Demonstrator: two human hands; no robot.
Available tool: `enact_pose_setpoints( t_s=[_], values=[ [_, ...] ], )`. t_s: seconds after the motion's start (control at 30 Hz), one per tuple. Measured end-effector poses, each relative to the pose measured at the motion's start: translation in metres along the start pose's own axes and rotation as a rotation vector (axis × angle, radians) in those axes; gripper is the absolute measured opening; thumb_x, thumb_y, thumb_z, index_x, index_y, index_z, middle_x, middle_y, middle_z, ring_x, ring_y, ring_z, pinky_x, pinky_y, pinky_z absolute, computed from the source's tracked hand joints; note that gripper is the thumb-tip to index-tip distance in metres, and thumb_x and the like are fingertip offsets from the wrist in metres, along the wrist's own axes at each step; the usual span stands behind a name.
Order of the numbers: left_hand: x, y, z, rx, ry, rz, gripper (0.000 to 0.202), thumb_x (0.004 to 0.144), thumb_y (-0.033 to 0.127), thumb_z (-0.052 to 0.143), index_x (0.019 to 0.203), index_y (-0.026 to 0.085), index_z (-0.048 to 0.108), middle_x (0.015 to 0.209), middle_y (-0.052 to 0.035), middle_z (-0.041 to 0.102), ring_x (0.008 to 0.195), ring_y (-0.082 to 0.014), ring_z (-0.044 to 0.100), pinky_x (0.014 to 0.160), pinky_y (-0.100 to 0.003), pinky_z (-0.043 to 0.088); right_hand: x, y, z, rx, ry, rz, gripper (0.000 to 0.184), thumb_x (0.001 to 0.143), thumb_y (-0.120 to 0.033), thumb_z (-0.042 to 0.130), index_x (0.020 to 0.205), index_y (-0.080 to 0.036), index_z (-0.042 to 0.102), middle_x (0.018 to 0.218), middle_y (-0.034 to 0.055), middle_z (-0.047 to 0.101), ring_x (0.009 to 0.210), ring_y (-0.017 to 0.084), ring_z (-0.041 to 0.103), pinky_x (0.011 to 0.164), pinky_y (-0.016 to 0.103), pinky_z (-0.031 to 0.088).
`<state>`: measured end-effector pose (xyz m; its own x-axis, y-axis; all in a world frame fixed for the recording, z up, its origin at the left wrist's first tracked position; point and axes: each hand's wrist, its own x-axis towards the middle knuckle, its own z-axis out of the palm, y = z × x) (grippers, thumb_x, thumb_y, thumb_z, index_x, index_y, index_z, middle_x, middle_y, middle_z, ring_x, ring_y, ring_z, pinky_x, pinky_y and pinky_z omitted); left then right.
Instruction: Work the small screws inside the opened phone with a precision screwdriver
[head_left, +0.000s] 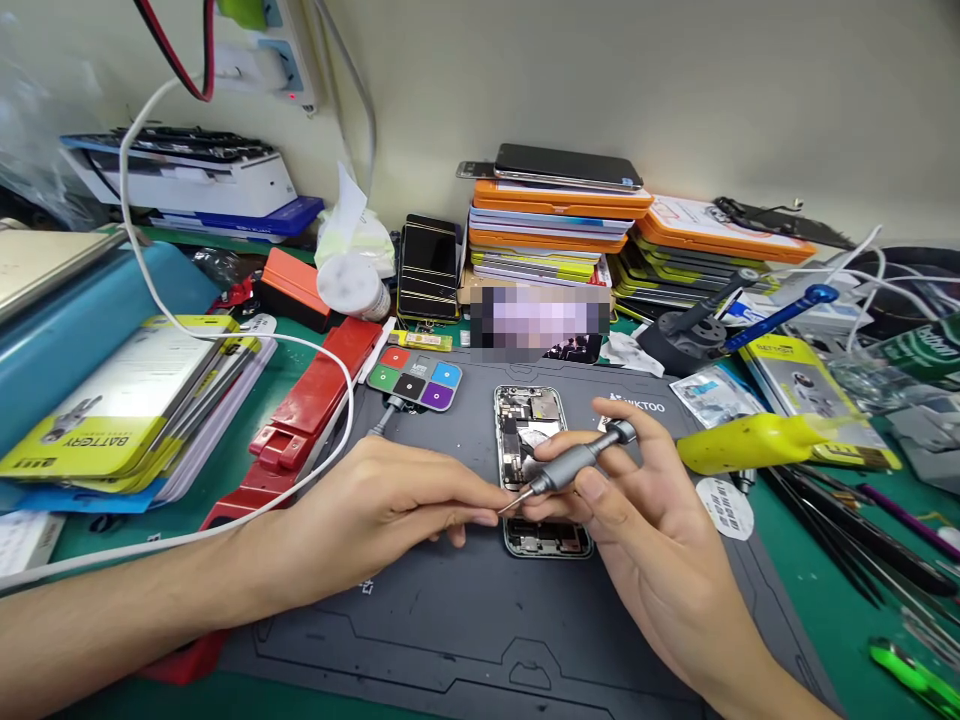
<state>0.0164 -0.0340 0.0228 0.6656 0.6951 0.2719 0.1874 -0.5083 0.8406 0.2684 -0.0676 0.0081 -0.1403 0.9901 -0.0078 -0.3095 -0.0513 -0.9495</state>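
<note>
My right hand (652, 510) is closed around a grey screwdriver (566, 468), its thin shaft slanting down to the left. My left hand (420, 490) is pinched at the fingertips, right at the screwdriver's tip. Whatever sits between those fingers is too small to make out. Under both hands an opened smartphone (529, 405) lies upright on the dark grey work mat (450, 640), its internal parts exposed. Fingers and screwdriver cover the phone's middle.
A coloured square pad (416, 380) lies left of the phone. Near the right hand are a yellow bottle (739, 443) and black tweezers (832, 530). Battery packs (120, 400) and a red tool (300, 420) lie left. Stacked boxes (555, 215) stand behind. A white cable (349, 400) loops above my left forearm.
</note>
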Motion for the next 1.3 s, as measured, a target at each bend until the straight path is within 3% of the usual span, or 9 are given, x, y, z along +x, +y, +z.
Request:
enact_pose_setpoints(
  t_s=[0.17,0.5,0.83,0.97,1.1,1.2,1.3],
  values=[
    [0.001,0.003,0.0,0.01,-0.006,-0.01,0.023,0.105,0.007,0.07,0.122,0.013,0.084,0.112,-0.0039,0.087,0.078,-0.0099,0.08,0.082,-0.012,0.062,0.0,0.001,0.0,0.029,-0.007,0.01,0.035,0.107,-0.035,0.073,0.138,-0.039,0.056,0.112,0.0005,0.081,0.081,0.017,0.087,0.082,0.029,0.073],
    [0.0,-0.002,0.001,0.023,0.012,-0.012,0.023,0.105,0.008,0.071,0.123,0.015,0.083,0.102,-0.0004,0.087,0.077,-0.0072,0.08,0.081,-0.007,0.059,0.001,-0.001,0.003,0.045,0.002,0.008,0.037,0.106,-0.032,0.074,0.138,-0.037,0.055,0.111,-0.0003,0.081,0.08,0.016,0.086,0.083,0.028,0.073],
    [-0.004,-0.006,0.0,0.076,-0.001,0.04,0.024,0.107,0.01,0.069,0.127,0.018,0.081,0.11,0.0002,0.087,0.08,-0.0074,0.08,0.084,-0.009,0.06,0.001,-0.005,0.002,0.066,-0.024,0.04,0.035,0.108,-0.028,0.071,0.137,-0.036,0.054,0.112,-0.0008,0.081,0.082,0.016,0.087,0.083,0.027,0.073],
    [-0.003,-0.009,0.0,0.177,0.064,0.065,0.024,0.108,0.009,0.068,0.127,0.019,0.08,0.112,0.0024,0.087,0.088,-0.0081,0.082,0.09,-0.009,0.059,0.0,-0.007,-0.001,0.009,0.044,-0.137,0.037,0.107,-0.02,0.068,0.139,-0.033,0.057,0.112,0.0017,0.082,0.084,0.018,0.086,0.084,0.029,0.074],
    [-0.001,-0.012,0.002,0.241,0.075,0.029,0.017,0.109,0.014,0.068,0.118,0.019,0.08,0.111,0.0048,0.087,0.094,-0.0084,0.082,0.091,-0.01,0.056,0.0,-0.009,-0.003,-0.217,0.106,-0.348,0.045,0.108,-0.016,0.062,0.148,-0.035,0.056,0.112,0.004,0.079,0.091,0.02,0.082,0.08,0.035,0.076],
    [-0.001,-0.012,0.003,0.287,0.005,0.035,0.016,0.112,0.017,0.065,0.115,0.019,0.08,0.113,0.0032,0.086,0.1,-0.013,0.081,0.093,-0.018,0.055,0.002,-0.005,-0.007,-0.435,0.092,-0.515,0.058,0.106,-0.009,0.062,0.155,-0.04,0.053,0.111,0.003,0.075,0.096,0.02,0.078,0.076,0.033,0.076],
    [-0.001,-0.011,0.003,0.347,-0.099,0.076,0.021,0.114,0.02,0.06,0.115,0.018,0.081,0.105,0.0003,0.083,0.093,-0.017,0.078,0.083,-0.027,0.055,0.005,0.001,-0.013,-0.607,0.053,-0.612,0.069,0.103,-0.002,0.063,0.159,-0.039,0.05,0.114,0.0036,0.07,0.1,0.019,0.076,0.076,0.031,0.076]
  ],
)
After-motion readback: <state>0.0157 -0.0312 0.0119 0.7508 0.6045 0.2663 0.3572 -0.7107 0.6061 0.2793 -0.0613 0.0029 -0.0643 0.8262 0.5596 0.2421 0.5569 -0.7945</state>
